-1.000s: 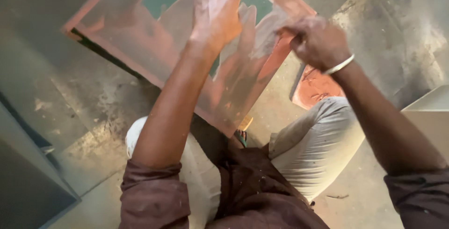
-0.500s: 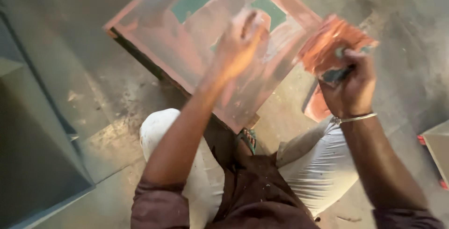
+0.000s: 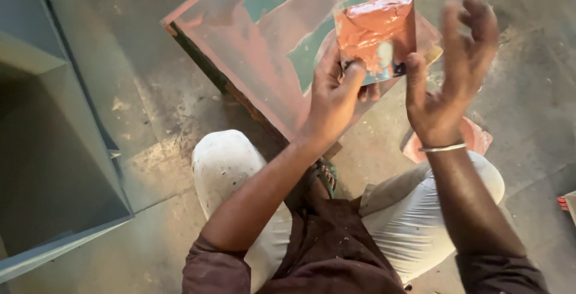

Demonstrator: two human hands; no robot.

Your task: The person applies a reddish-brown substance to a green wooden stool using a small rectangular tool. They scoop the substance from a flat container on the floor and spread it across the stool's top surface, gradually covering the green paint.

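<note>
While the person squats on the concrete floor [image 3: 150, 114], the left hand [image 3: 336, 99] has its grip clamped on the bottom edge of a flat square scraper blade [image 3: 377, 35], smeared thick with reddish-orange putty, held up at about 12 o'clock from the knees. Thumb's pressed on the near face, fingers curled behind. The right hand [image 3: 447, 72] is just beside it at 3 o'clock, grip released, fingers spread and a bit blurry, not touching the blade as far as I can tell. There's a thin metal bangle [image 3: 442, 147] on that wrist.

Behind the blade is a tilted metal panel [image 3: 258, 42], mostly covered in the same reddish stuff with green patches showing through. A second putty-smeared plate [image 3: 477, 138] lies on the floor at 3 o'clock, partly hidden by the right forearm. A grey-green metal cabinet [image 3: 54, 150] sits at 9 o'clock.
</note>
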